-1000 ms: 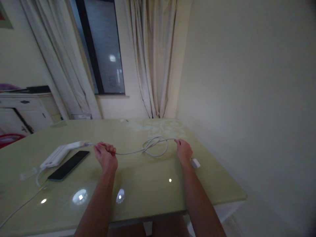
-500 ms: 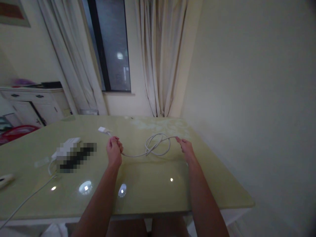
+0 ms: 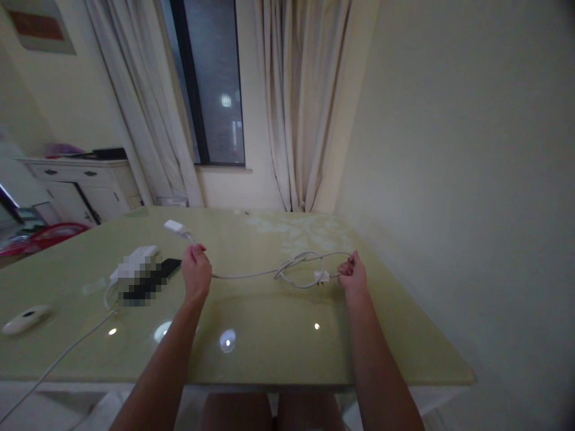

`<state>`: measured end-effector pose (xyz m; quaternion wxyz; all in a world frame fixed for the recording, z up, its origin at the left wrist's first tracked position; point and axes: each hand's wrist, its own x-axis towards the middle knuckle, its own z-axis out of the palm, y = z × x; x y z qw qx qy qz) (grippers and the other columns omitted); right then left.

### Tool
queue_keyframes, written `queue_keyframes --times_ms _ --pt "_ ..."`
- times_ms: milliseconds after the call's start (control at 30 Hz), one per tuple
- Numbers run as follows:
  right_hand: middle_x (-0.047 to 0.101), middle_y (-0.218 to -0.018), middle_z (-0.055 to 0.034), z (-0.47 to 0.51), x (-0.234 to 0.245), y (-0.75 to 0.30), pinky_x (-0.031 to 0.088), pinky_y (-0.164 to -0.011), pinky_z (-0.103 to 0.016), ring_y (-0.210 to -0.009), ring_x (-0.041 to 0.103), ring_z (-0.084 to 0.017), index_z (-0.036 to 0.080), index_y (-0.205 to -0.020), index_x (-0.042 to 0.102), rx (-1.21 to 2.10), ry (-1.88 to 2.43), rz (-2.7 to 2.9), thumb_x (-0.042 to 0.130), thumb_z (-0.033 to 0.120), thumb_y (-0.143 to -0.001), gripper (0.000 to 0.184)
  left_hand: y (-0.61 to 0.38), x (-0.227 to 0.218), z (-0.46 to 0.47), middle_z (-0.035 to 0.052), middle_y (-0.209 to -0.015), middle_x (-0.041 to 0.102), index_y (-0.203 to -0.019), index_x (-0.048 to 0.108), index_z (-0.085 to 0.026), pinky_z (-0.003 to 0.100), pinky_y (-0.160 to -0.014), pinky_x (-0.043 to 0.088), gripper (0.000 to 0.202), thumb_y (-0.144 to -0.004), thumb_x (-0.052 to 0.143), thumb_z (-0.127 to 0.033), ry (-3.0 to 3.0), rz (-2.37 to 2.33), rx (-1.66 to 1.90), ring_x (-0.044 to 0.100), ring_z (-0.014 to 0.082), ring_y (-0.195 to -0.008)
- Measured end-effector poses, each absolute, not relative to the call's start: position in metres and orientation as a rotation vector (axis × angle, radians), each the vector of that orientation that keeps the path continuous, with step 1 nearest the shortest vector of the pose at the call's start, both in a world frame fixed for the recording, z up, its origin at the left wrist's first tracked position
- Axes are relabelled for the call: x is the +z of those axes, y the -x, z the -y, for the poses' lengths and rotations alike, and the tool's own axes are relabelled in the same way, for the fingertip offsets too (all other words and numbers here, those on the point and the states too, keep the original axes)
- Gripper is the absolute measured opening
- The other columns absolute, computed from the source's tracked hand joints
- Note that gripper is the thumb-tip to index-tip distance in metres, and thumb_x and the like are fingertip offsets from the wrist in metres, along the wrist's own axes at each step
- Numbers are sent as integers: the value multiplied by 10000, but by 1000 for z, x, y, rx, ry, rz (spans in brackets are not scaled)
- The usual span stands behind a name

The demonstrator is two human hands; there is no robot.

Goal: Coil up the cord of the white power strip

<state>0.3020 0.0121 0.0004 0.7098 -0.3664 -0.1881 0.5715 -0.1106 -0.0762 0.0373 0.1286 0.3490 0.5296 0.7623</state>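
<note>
1. From here I see a glossy, pale-green table (image 3: pixel 269 356), its smooth top throwing back spots of lamplight.
2. Across it runs a thin, round white cord (image 3: pixel 242 277), its long axis from nine to three o'clock between the person's hands. Its loose, tangled loop (image 3: pixel 299 257) sits at nine o'clock from the right hand (image 3: pixel 354 277), far nearer to it than to the left hand (image 3: pixel 196 272).
3. Both hands have fingers curled in: the left grip is clamped on the cord near one end, the right grip pinches it just past the loop.
4. At nine o'clock from the left hand lie a white, blocky object (image 3: pixel 148 251) and a flat, dark slab (image 3: pixel 172 265), both partly blurred out.
5. Well apart, towards eight o'clock, rests a smooth, white oval thing (image 3: pixel 27 319).
6. A boxy white end-piece (image 3: pixel 173 225) points to ten o'clock beyond the left hand.
7. Smallest, a squarish white plug (image 3: pixel 321 276) overlaps the loop's near-right edge in my view.
</note>
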Motion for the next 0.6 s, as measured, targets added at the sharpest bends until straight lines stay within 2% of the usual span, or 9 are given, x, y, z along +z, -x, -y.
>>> queue_keyframes --times_ms 133,200,300,433,533,600 --pt "277 -504 119 -6 9 -292 288 -346 -115 -358 282 -49 182 -840 587 1392 589 392 492 307 -1002 226 82 36 71 -40 -560 432 -759 597 -212 266 -558 208 179 -933 559 -238 -1273 -1732 2102 372 151 -533" --pt "344 -558 101 -3 13 -285 357 -377 -117 -402 360 -55 179 -933 610 1414 518 433 499 249 -987 142 62 37 65 -32 -566 455 -750 601 -217 272 -575 195 166 -914 589 -244 -1317 -1668 2051 369 158 -529" --pt "445 -614 84 -1 13 -267 424 -429 -128 -458 443 -57 203 -959 575 1411 533 455 566 194 -928 34 31 36 55 -12 -613 509 -794 605 -226 280 -593 183 165 -938 558 -292 -1490 -1732 1869 396 166 -530" --pt "585 -676 68 2 6 -239 493 -527 -161 -538 571 -73 257 -1018 554 1324 684 548 618 194 -854 187 2 28 49 -9 -581 480 -901 615 -238 294 -598 158 252 -1010 421 -356 -1752 -1995 1542 419 184 -509" --pt "678 -757 17 5 -1 -221 543 -616 -215 -642 652 -108 230 -992 604 1367 810 742 568 222 -834 163 -5 20 52 9 -597 525 -952 628 -241 295 -605 154 293 -1025 383 -384 -1835 -2112 1410 455 197 -521" --pt "731 -863 -25 8 -6 -211 550 -657 -244 -731 682 -134 217 -1044 641 1345 921 948 509 233 -837 246 -2 15 56 20 -619 556 -970 636 -241 295 -608 154 292 -1025 385 -380 -1875 -2142 1363 471 203 -533"
